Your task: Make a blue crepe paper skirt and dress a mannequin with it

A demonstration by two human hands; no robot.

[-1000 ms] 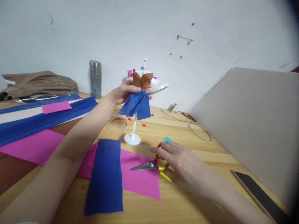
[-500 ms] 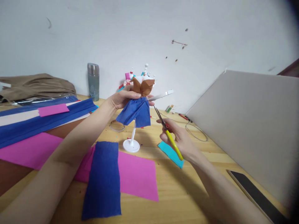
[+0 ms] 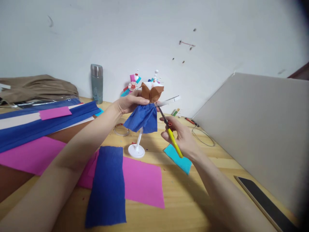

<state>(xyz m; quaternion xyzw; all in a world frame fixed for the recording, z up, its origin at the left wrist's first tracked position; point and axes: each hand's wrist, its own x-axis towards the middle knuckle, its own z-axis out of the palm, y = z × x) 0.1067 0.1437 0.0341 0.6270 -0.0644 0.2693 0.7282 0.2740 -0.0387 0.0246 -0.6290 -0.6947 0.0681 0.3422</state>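
Note:
My left hand point(image 3: 132, 101) is closed around the waist of a small doll dress form dressed in a brown crepe-paper top point(image 3: 152, 92) and a gathered blue skirt point(image 3: 142, 118). Its white stand base point(image 3: 133, 152) is over the table, tilted a little. From the waist a white strip point(image 3: 172, 100) sticks out to the right. My right hand point(image 3: 184, 138) grips scissors point(image 3: 174, 143) with yellow handles, whose blade tips are at the strip beside the waist. Some left fingers are hidden behind the form.
Blue paper point(image 3: 106, 190) lies over pink paper point(image 3: 143, 182) in front; a turquoise piece point(image 3: 178, 159) is under my right arm. Folded paper point(image 3: 55, 112) and brown cloth point(image 3: 38, 87) are at left. A flask point(image 3: 97, 85) stands behind, a phone point(image 3: 265, 203) lies right, beside a white panel point(image 3: 260, 129).
The dress form and my left hand have shifted slightly right and turned a little. My right hand has moved up and left, bringing the scissor tips to the strip at the waist.

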